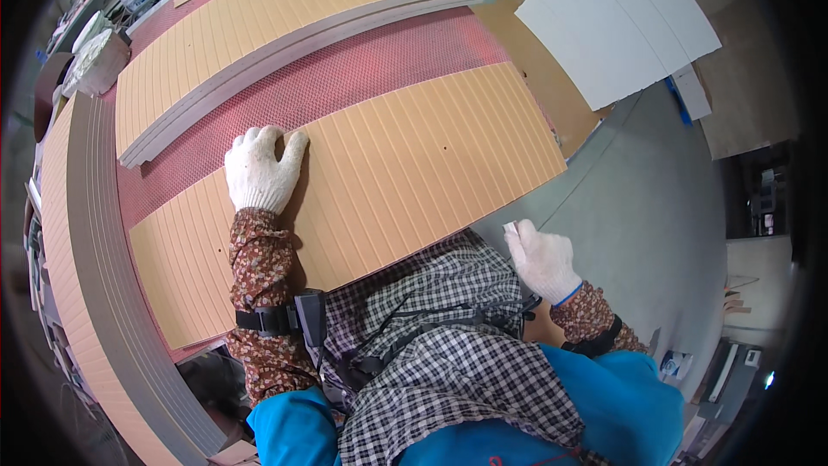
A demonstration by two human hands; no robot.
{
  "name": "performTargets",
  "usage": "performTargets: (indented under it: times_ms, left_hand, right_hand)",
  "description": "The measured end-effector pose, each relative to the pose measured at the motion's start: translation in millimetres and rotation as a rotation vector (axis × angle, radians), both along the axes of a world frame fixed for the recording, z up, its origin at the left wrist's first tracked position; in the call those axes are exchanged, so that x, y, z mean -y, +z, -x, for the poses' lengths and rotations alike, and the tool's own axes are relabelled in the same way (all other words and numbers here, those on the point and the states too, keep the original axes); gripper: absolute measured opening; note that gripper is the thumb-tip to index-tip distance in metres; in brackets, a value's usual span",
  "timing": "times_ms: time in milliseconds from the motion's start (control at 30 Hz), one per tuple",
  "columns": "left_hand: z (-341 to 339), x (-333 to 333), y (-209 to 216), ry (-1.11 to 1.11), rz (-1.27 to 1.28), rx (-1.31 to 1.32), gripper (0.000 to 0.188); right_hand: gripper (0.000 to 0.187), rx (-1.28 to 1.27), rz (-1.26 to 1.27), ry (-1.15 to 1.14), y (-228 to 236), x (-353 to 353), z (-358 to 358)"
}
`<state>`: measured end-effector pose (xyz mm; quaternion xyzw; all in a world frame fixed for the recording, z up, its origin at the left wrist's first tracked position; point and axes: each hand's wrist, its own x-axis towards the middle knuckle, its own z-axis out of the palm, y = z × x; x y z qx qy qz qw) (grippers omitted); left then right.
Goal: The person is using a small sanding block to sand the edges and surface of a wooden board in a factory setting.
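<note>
A tan panel with parallel grooves point(405, 155) lies on the red textured table in front of me. Gloved in white knit, my left hand point(263, 171) rests on its far edge, thumb spread away from the fingers. My right hand point(545, 261), also gloved, is closed beside the near right edge of the panel. A small whitish piece point(511, 228) sticks out between its thumb and fingers; its kind is not clear. The panel and my right hand look apart.
Beyond the panel, a stack of similar grooved panels point(293, 26) lies on the red textured surface point(371, 60). Another tall stack point(103, 250) stands at the left. A white sheet point(617, 22) and brown board point(543, 60) are at the far right, above grey floor point(638, 198).
</note>
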<state>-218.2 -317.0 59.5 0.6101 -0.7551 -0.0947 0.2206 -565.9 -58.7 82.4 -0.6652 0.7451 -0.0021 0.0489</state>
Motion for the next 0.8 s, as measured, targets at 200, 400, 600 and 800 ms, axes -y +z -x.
performTargets:
  times_ms: [200, 400, 600, 800]
  left_hand:
    - [-3.2, -1.9, -0.2, 0.017, -0.003, 0.013, 0.043]
    - [-1.5, -1.2, 3.6, -0.002, 0.006, 0.003, 0.043]
    - [-5.9, -2.5, 5.1, 0.007, 0.022, -0.004, 0.042]
    - [-3.2, -2.1, 4.1, 0.000, 0.027, -0.008, 0.042]
  right_hand:
    - [0.024, 0.095, 0.164, 0.035, 15.2, 20.5, -17.2]
    - [0.021, 0.070, 0.166, 0.068, 18.0, 26.3, -19.4]
    - [0.021, -0.035, 0.143, 0.179, 27.9, 69.1, -21.3]
    - [0.038, 0.054, -0.001, 0.075, 19.9, 180.3, -13.0]
